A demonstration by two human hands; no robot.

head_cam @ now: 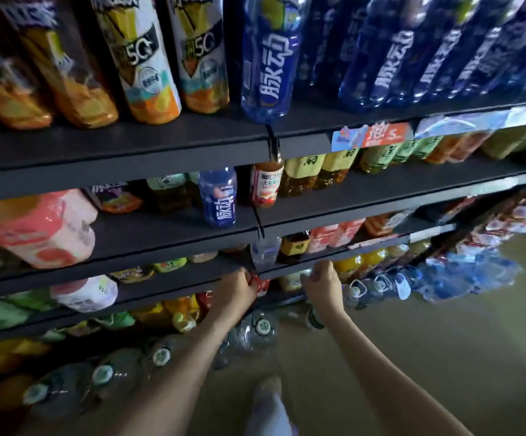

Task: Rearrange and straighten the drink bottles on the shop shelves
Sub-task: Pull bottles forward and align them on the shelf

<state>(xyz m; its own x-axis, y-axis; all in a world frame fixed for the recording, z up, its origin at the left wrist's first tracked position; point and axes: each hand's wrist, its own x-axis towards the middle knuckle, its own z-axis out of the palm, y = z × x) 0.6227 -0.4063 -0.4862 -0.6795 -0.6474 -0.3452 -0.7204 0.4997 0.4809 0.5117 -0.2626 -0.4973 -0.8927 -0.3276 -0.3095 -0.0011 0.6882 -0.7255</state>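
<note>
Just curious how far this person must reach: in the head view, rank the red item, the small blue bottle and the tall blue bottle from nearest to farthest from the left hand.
1. Red item: at the left hand, low shelf.
2. Small blue bottle: on a higher shelf, above the hand.
3. Tall blue bottle: top shelf, front edge.

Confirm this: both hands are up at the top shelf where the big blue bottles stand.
Wrong shelf. The head view shows the left hand and right hand at a low shelf, far below the top shelf where the big blue bottles stand.
</note>
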